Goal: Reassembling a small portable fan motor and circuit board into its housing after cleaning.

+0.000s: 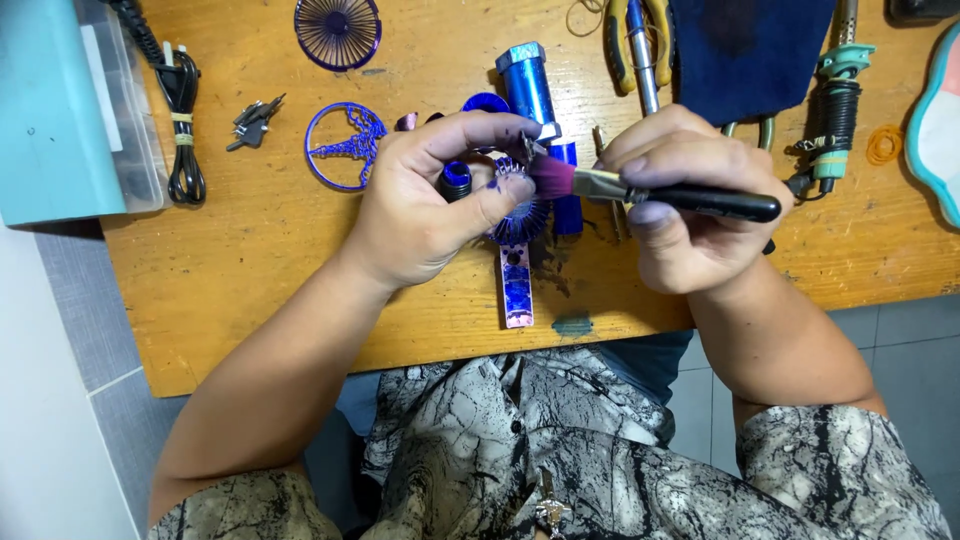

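Head view looks straight down on a wooden workbench (260, 260) whose near edge runs just above the person's lap. The left hand (430, 205) is curled around a small ribbed blue part (520, 215), pinched between thumb and forefinger, held above the bench near its front edge. The right hand (680, 205) grips a black-handled brush (660, 192), its purple bristles touching the top of the part. Just behind the hands stands a blue cylinder (530, 85); a flat blue strip (516, 290) lies below them, near the bench edge. To the left lie a blue ring with a tree-shaped pattern (345, 145), a round blue grille (338, 30), small dark screws (255, 122) and a coiled black cable (183, 110). Pliers (640, 40), a dark blue cloth (750, 50) and a soldering iron (838, 110) crowd the far right. Bare wood lies open at the left front of the bench.
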